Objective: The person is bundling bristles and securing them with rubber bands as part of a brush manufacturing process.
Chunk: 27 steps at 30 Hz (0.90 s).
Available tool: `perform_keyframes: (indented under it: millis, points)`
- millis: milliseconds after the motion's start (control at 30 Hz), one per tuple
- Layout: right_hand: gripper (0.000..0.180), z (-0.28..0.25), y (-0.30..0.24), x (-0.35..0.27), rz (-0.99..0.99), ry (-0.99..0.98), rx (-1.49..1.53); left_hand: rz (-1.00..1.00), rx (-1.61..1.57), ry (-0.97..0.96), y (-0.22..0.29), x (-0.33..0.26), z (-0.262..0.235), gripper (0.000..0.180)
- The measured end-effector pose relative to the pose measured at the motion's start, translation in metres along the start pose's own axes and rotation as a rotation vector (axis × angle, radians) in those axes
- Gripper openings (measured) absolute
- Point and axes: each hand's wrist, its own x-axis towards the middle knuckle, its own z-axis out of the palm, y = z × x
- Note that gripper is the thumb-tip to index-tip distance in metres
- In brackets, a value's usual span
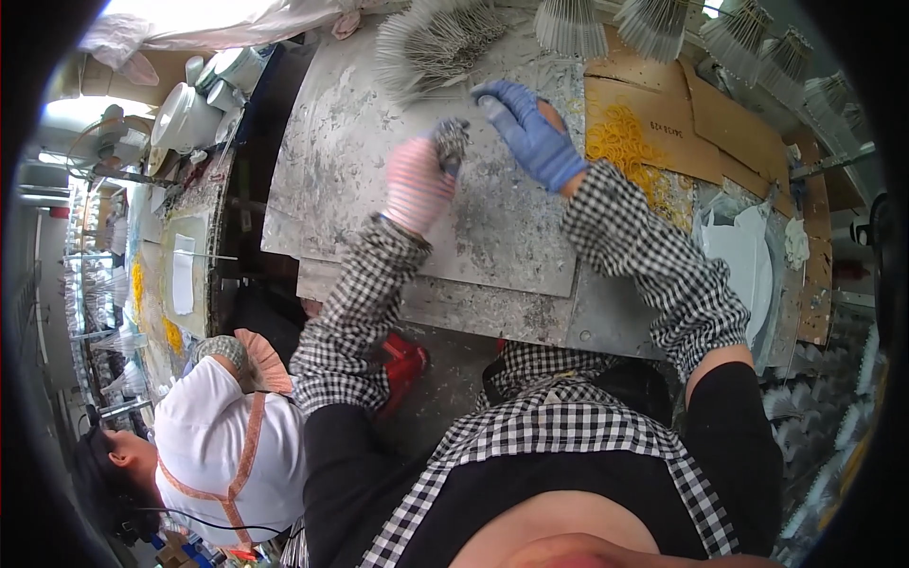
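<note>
My left hand (419,182), in a pink-and-white striped glove with dark fingertips, is closed above the metal worktop (350,142). A small grey speckled shape shows at its fingers, too blurred to tell whether it is a held thing or soiled glove fabric. To its right, my right hand (532,133) wears a blue glove, its fingers stretched out and slightly apart, with nothing seen in them. Just beyond both hands, a large heap of thin grey wire-like sticks (431,47) lies on the worktop's far side.
Yellow rubber bands (620,137) lie on cardboard (705,123) at the right. More fanned bundles of thin sticks (653,26) stand along the far edge. A white plastic sheet (739,251) lies right of my arm. At the left, a co-worker (222,435) is beside another table with white tubs (180,118).
</note>
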Motion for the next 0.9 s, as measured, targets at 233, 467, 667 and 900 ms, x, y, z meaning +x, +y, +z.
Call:
perform_keyframes:
  millis: [233, 467, 667, 900]
  points:
    - [0.045, 0.033, 0.096, 0.091, 0.000, 0.148, -0.656, -0.041, 0.919, -0.440, -0.026, 0.142, -0.012, 0.063]
    - [0.036, 0.031, 0.108, 0.080, -0.011, 0.035, -0.848, -0.061, 1.177, -0.463, -0.104, 0.160, 0.026, 0.051]
    - [0.029, 0.033, 0.090, 0.056, -0.066, 0.155, -0.591, 0.044, 1.037, -0.366, -0.110, 0.137, 0.014, 0.077]
    - [0.031, 0.041, 0.058, 0.068, -0.120, 0.255, -0.541, -0.149, 1.023, -0.545, -0.045, 0.094, 0.005, 0.063]
